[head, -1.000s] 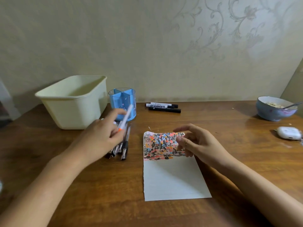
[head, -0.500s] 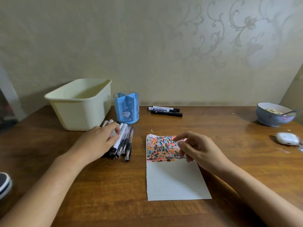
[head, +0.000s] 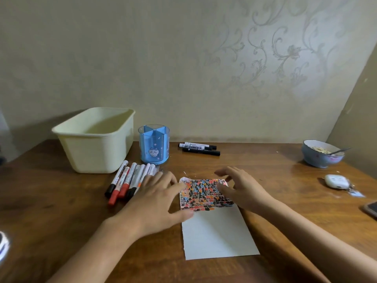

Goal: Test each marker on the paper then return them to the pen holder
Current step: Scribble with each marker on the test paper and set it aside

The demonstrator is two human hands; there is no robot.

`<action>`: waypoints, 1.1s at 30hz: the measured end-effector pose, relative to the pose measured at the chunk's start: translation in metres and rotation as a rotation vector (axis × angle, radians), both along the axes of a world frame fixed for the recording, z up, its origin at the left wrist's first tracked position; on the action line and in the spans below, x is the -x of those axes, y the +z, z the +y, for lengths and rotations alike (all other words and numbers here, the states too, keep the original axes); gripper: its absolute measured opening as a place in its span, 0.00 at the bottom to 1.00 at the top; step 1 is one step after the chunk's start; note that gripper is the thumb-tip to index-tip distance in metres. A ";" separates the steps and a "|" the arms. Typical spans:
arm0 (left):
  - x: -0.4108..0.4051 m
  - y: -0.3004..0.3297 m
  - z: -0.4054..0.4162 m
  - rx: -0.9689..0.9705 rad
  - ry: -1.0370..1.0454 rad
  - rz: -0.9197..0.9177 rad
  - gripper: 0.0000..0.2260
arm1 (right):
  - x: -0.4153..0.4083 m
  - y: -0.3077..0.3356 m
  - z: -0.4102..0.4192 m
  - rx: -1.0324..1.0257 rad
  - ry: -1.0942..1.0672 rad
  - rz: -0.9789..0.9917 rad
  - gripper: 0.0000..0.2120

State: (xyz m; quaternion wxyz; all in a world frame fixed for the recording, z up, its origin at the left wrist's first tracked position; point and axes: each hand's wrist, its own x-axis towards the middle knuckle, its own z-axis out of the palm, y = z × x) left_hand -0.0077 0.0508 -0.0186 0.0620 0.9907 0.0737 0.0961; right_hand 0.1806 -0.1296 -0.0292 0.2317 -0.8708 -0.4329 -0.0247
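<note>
Left hand: grip released, fingers spread, thumb at the paper's left edge.
Right hand: grip released, fingers loosely bent over the paper.
Markers: lying on the surface, left of the paper.
Pen holder: upright, just beyond the markers.

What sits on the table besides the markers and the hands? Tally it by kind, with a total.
Cream bin: 1
Blue pen holder: 1
Paper sheet: 1
Bowl: 1
Spoon: 1
Earbud case: 1
Phone: 1
Total: 7
The blurred thing at the left edge is left out.
</note>
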 end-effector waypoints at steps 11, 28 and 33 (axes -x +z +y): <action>-0.001 -0.007 -0.004 0.004 -0.032 0.183 0.39 | -0.079 0.000 0.066 0.215 -0.207 -0.101 0.28; -0.001 -0.004 -0.001 0.025 -0.037 0.228 0.40 | -0.088 -0.009 0.080 0.136 -0.224 -0.239 0.14; 0.001 -0.002 -0.001 0.046 -0.026 0.238 0.41 | -0.080 -0.004 0.064 0.114 -0.229 -0.119 0.09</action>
